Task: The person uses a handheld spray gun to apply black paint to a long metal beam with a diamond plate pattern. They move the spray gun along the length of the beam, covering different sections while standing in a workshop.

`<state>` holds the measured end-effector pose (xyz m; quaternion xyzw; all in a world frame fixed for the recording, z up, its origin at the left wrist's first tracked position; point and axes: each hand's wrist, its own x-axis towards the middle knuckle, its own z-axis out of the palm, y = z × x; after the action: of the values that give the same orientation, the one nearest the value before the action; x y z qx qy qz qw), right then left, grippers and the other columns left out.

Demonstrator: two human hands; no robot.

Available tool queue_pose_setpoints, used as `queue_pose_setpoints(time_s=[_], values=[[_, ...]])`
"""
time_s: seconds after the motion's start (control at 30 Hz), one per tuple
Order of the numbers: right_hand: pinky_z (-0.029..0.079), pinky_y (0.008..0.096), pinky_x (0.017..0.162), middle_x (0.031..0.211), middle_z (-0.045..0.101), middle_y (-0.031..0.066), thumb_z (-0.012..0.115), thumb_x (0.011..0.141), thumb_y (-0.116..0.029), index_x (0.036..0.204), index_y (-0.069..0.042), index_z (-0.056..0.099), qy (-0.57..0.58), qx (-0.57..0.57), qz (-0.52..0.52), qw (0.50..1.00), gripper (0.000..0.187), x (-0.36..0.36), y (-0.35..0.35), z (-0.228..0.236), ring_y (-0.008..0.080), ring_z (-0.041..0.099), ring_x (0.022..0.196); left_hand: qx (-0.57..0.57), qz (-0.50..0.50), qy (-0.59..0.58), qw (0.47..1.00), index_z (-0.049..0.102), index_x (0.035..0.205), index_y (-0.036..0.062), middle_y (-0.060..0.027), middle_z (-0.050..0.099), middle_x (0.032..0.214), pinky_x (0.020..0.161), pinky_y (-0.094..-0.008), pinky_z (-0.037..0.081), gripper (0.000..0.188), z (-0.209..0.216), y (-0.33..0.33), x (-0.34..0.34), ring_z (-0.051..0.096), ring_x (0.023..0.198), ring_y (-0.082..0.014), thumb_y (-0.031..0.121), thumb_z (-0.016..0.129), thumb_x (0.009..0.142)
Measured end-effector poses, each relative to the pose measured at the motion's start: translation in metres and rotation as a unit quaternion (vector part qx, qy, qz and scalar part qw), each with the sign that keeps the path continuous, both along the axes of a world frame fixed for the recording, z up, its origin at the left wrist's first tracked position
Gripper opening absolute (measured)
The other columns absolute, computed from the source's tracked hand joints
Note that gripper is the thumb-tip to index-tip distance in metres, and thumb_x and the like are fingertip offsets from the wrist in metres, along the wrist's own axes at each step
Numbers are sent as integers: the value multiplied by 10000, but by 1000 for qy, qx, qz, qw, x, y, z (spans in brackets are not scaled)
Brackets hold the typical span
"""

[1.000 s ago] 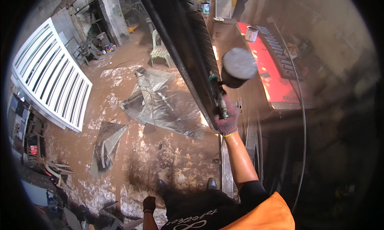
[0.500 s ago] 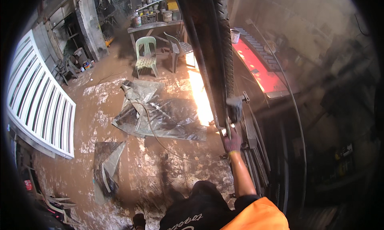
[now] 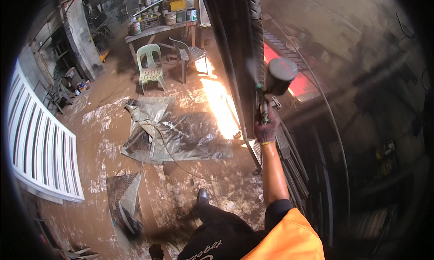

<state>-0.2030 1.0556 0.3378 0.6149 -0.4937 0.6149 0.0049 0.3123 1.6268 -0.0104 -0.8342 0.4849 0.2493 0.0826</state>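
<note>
A dark spray gun [image 3: 263,105] with a round cup [image 3: 282,72] on top is in my gloved right hand [image 3: 266,123], fingers wrapped round its grip. My right arm reaches forward, and the gun is beside a tall dark metal beam [image 3: 233,43] with a ridged edge. Pale mist shows between the gun's front and the beam. A dark rounded shape at the lower edge, left of my body, looks like my left hand [image 3: 156,251]; its fingers cannot be made out.
White slatted panel [image 3: 43,142] stands left. Plastic sheets [image 3: 181,135] and a hose [image 3: 165,147] lie on the stained floor. Two plastic chairs [image 3: 150,70] stand before a bench [image 3: 158,30] with paint cans. A red surface [image 3: 300,86] and long metal bars [image 3: 291,169] are right.
My right hand has risen along the beam with the spray gun, and the cup now shows fully. The view has shifted slightly, and one shoe has come into sight.
</note>
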Motion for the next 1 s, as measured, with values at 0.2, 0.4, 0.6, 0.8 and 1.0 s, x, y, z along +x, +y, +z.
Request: queue_pose_setpoints(time_s=[0.2,0.4,0.6,0.8,1.0], values=[[471,303,559,878,691,80,555,846,2,1298,0,624,-78,-81,39,993,458,23,-22,98,128,580,588,-41,105,91,989,690,741,85,-123,704,755,677,-436,557,190,1,-95,65,700,743,-284,270,694,784],[518,341,693,919,704,140,569,834,-25,1277,-33,637,-34,61,-42,997,448,21,-22,29,233,652,739,-42,108,121,986,704,721,57,-158,716,810,674,-461,539,286,-7,-186,100,693,779,-321,289,580,834],[542,443,878,1110,675,294,632,780,-77,1362,-67,600,-5,323,-126,938,583,55,75,-97,445,671,1049,-68,-246,-19,967,722,869,94,-185,713,866,675,-502,544,281,-48,-261,146,707,823,-370,352,622,824],[545,453,833,1024,688,264,639,782,-84,1340,-80,610,10,334,-202,921,558,107,149,-175,446,675,953,-13,-353,30,935,703,876,76,-202,704,889,703,-512,539,288,-36,-338,192,681,856,-415,316,544,881],[540,479,799,996,682,258,633,787,-94,1280,-107,631,-57,323,-255,910,493,190,117,-188,465,663,950,-34,-357,100,928,700,873,73,-205,693,884,771,-506,530,216,-29,-434,290,659,876,-422,231,553,872]])
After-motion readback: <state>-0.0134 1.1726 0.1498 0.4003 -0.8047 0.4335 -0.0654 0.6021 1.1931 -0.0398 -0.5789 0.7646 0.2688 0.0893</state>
